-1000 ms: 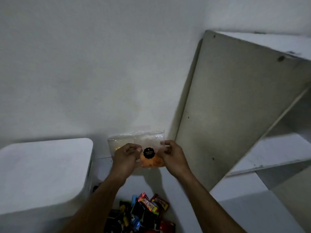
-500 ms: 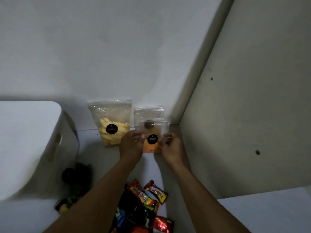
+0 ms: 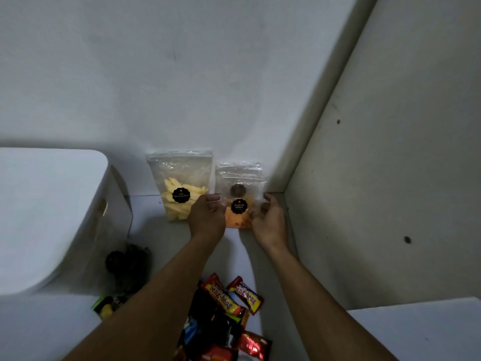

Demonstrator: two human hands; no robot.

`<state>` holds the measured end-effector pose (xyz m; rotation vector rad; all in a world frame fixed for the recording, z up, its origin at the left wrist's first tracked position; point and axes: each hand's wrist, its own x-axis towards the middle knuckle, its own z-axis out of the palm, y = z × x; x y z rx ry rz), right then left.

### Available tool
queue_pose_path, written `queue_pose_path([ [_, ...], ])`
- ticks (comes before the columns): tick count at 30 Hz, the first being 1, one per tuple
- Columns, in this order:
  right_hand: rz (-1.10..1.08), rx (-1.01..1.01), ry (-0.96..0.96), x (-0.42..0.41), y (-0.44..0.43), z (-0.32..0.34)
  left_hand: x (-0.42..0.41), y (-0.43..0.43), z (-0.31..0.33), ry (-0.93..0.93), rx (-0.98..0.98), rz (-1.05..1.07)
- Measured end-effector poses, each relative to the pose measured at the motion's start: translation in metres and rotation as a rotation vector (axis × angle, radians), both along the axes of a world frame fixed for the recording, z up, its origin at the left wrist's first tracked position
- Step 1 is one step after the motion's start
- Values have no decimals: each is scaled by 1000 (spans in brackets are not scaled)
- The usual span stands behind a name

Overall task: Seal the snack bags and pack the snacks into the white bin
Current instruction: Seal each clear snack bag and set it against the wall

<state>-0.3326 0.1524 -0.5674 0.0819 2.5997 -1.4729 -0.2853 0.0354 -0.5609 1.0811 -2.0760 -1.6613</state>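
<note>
A: While your left hand (image 3: 207, 217) and right hand (image 3: 269, 222) grip the orange snack bag (image 3: 238, 221), right of the white bin (image 3: 52, 204), is it sealed?
B: Cannot tell; press its top closed, then carry it over.

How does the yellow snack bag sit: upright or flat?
Upright. The yellow snack bag stands on its bottom edge against the wall, snacks settled at the bottom.

Grey side panel (image 3: 390, 178) meets white wall (image 3: 182, 74)
</note>
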Motion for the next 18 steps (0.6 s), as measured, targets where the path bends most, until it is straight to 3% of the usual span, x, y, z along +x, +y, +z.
queue_pose_path([
  [10,132,58,83,54,-1,39,101,6,40,-62,-215,-41],
  [14,245,128,175,83,-22,47,151,7,45,-108,-252,57],
  [18,461,124,100,107,-60,48,175,-3,37,-162,-222,276],
])
